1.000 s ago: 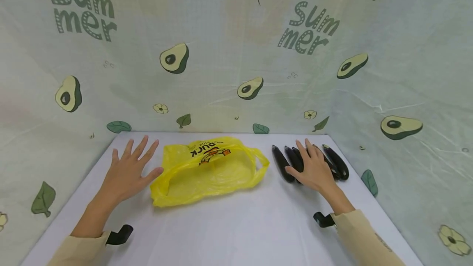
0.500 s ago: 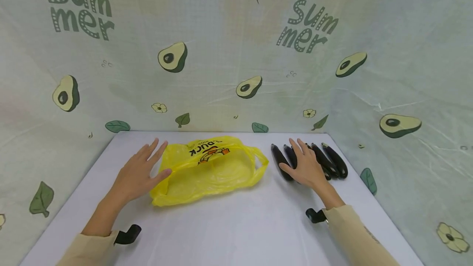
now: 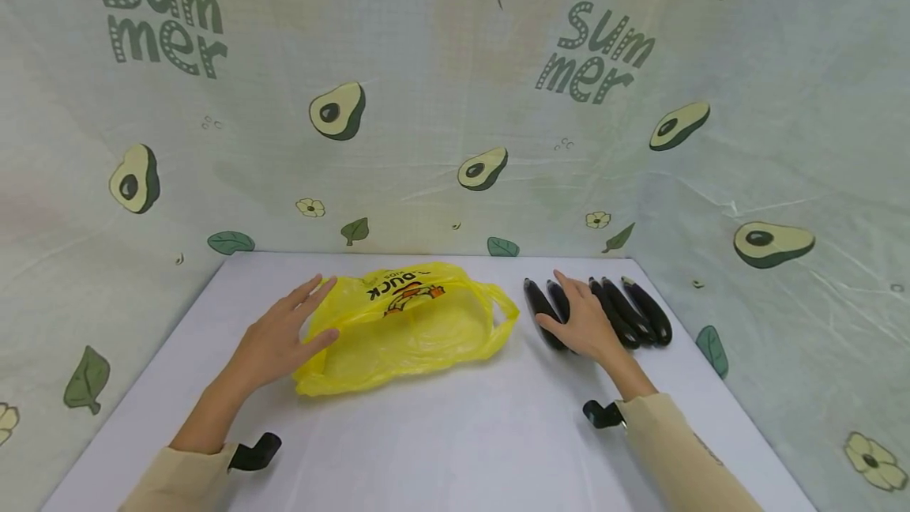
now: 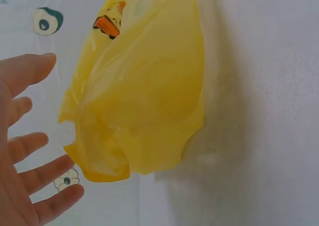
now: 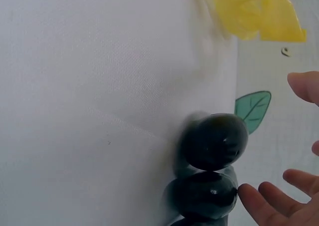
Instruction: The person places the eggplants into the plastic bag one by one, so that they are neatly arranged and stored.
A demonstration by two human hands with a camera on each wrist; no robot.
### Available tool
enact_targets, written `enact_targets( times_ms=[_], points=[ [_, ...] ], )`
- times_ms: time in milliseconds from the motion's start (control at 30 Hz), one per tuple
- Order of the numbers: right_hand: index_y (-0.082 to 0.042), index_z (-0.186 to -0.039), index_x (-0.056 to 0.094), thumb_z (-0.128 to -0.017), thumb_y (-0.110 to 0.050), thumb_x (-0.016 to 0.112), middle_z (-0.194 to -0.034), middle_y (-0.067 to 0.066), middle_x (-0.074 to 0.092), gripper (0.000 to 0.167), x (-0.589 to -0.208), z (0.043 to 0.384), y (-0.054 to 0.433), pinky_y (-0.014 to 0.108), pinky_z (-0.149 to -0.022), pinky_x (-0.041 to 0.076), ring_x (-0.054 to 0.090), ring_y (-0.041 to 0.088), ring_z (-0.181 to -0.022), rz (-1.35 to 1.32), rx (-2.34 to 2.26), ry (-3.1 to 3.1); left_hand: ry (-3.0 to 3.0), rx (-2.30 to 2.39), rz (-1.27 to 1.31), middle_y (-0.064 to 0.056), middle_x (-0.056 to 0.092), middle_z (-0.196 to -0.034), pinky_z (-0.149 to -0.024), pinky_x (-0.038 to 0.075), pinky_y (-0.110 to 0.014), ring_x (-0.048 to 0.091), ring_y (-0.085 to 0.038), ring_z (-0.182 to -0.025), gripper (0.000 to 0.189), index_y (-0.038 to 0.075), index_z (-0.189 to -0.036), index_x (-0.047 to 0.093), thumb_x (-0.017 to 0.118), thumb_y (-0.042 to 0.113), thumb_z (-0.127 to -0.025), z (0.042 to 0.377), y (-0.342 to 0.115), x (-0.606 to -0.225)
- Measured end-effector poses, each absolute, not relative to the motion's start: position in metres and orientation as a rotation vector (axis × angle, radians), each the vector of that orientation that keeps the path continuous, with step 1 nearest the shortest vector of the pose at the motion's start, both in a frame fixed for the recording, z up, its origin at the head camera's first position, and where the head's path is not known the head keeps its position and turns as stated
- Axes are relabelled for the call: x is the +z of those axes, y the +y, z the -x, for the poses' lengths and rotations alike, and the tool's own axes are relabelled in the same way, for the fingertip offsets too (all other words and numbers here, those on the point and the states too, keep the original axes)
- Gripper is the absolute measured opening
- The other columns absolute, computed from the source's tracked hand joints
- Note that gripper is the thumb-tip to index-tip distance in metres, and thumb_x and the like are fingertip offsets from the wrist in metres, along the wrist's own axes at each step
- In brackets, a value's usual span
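Observation:
A yellow plastic bag (image 3: 419, 342) with a duck print lies on the table, its mouth facing the near side and its handle at the right. My left hand (image 3: 276, 344) is held at the bag's left edge, fingers extended and thumb apart; the left wrist view shows nothing in its grasp. Several dark eggplants (image 3: 645, 313) lie in a row to the right of the bag. Over the left part of that row hovers my right hand (image 3: 584, 324), hiding some of them. Its fingers (image 5: 256, 203) look extended in the right wrist view, near the rounded eggplant ends (image 5: 214, 141); contact is unclear.
The white table (image 3: 441, 449) runs back to a cloth backdrop (image 3: 412, 38) printed with avocados and leaves. Cloth also rises along the left and right sides. A black wrist camera (image 3: 256, 453) sits at the left cuff, another black camera (image 3: 602, 415) at the right.
My left hand has moved right, up to the bag's left edge. My right hand has shifted a little left, uncovering eggplants on the right. Bag and eggplants stay where they were.

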State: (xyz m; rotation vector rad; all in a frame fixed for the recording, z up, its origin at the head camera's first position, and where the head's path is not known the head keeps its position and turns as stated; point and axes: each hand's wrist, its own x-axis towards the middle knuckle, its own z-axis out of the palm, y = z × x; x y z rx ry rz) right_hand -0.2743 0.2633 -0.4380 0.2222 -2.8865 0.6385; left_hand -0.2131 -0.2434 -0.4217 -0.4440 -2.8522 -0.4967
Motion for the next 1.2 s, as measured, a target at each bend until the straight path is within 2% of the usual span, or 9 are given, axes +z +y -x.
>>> enact_targets(
  times_ms=[267,433,533,767,833,900,1000,1067,1200],
  points=[
    [-0.008,-0.168,0.028,-0.097,-0.036,0.076,-0.16,0.031,0.038,0.09,-0.439,0.276,0.259,0.07,-0.11,0.045,0.049,0.053,-0.138,-0.232,0.676,-2.922,-2.846,-0.638,0.441,-0.019,0.04,-0.165,-0.105,0.044,-0.077,0.045,-0.049,-0.145,0.077,0.021,-0.165,0.041,0.078,0.035,-0.098,0.214,-0.239,-0.429],
    [-0.006,-0.167,0.029,-0.097,-0.032,0.076,-0.159,0.032,0.039,0.088,-0.442,0.278,0.257,0.067,-0.107,0.049,0.056,0.048,-0.129,-0.23,0.69,-2.938,-2.822,-0.685,0.446,-0.018,0.05,-0.156,-0.1,0.053,-0.069,0.06,-0.043,-0.128,0.07,0.019,-0.159,0.049,0.081,0.025,-0.096,0.212,-0.235,-0.433],
    [-0.006,-0.167,0.03,-0.097,-0.03,0.076,-0.159,0.031,0.039,0.087,-0.443,0.279,0.257,0.066,-0.107,0.05,0.057,0.046,-0.127,-0.22,0.688,-2.949,-2.808,-0.708,0.442,-0.017,0.055,-0.151,-0.096,0.057,-0.064,0.065,-0.039,-0.121,0.068,0.018,-0.157,0.052,0.081,0.023,-0.096,0.21,-0.234,-0.434],
    [-0.007,-0.166,0.032,-0.095,-0.024,0.079,-0.161,0.03,0.038,0.087,-0.447,0.282,0.257,0.067,-0.114,0.043,0.046,0.05,-0.142,-0.233,0.687,-2.96,-2.814,-0.746,0.43,-0.016,0.062,-0.143,-0.096,0.057,-0.061,0.065,-0.037,-0.118,0.062,0.018,-0.155,0.055,0.079,0.021,-0.097,0.212,-0.235,-0.436],
    [-0.008,-0.166,0.033,-0.095,-0.022,0.08,-0.157,0.029,0.042,0.086,-0.448,0.282,0.257,0.065,-0.11,0.048,0.052,0.047,-0.134,-0.255,0.695,-2.956,-2.815,-0.75,0.436,-0.016,0.063,-0.142,-0.096,0.058,-0.06,0.065,-0.037,-0.117,0.061,0.019,-0.154,0.056,0.079,0.019,-0.098,0.213,-0.235,-0.436],
    [-0.008,-0.165,0.035,-0.094,-0.02,0.081,-0.149,0.028,0.048,0.086,-0.45,0.283,0.256,0.057,-0.101,0.055,0.058,0.041,-0.12,-0.274,0.708,-2.954,-2.813,-0.761,0.443,-0.015,0.064,-0.141,-0.095,0.058,-0.059,0.066,-0.037,-0.116,0.06,0.019,-0.154,0.057,0.079,0.018,-0.098,0.213,-0.236,-0.436],
    [-0.007,-0.164,0.037,-0.093,-0.017,0.082,-0.139,0.025,0.053,0.085,-0.452,0.283,0.256,0.044,-0.084,0.056,0.056,0.029,-0.099,-0.297,0.737,-2.945,-2.808,-0.786,0.456,-0.014,0.064,-0.14,-0.094,0.059,-0.058,0.066,-0.036,-0.115,0.057,0.019,-0.152,0.059,0.078,0.016,-0.098,0.212,-0.236,-0.435],
    [-0.007,-0.163,0.038,-0.092,-0.016,0.082,-0.138,0.025,0.055,0.084,-0.453,0.284,0.256,0.041,-0.079,0.054,0.056,0.027,-0.096,-0.306,0.756,-2.945,-2.805,-0.8,0.471,-0.014,0.065,-0.139,-0.094,0.059,-0.058,0.066,-0.037,-0.115,0.056,0.018,-0.151,0.06,0.078,0.016,-0.098,0.212,-0.236,-0.434],
    [-0.006,-0.162,0.04,-0.092,-0.015,0.082,-0.143,0.025,0.058,0.082,-0.453,0.285,0.256,0.042,-0.082,0.056,0.058,0.026,-0.096,-0.332,0.766,-2.946,-2.816,-0.817,0.471,-0.014,0.066,-0.139,-0.094,0.059,-0.058,0.066,-0.037,-0.115,0.054,0.017,-0.15,0.061,0.077,0.015,-0.098,0.212,-0.236,-0.433]
  ],
)
